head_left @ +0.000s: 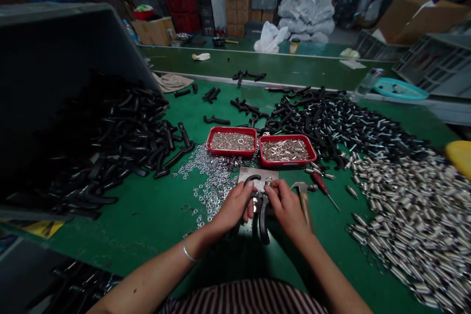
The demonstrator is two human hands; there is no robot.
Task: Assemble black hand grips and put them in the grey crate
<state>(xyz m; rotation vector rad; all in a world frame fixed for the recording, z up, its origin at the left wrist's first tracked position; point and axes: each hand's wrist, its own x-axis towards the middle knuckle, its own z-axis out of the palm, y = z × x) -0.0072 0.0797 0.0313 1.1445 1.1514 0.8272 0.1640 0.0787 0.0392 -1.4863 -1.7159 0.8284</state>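
My left hand (235, 203) is closed around a black curved handle piece (252, 178), whose hooked end sticks up past the fingers. A second black handle (264, 223) hangs down between my hands and seems joined to it; the joint is partly hidden by my fingers. My right hand (285, 201) pinches at a small shiny metal piece (268, 181), too small to name surely. Both hands are over a metal block (245, 173) on the green table. Just right of my right hand lies a hammer (304, 201) with a wooden handle.
Beyond my hands stand two red trays (211, 151) (312, 157) of small metal parts. Loose metal rings (211, 181) spread left of the block. A red screwdriver (321, 184), silver springs (412, 216) and black parts (324, 117) lie right. A tipped crate (121, 34) spills black handles (136, 127).
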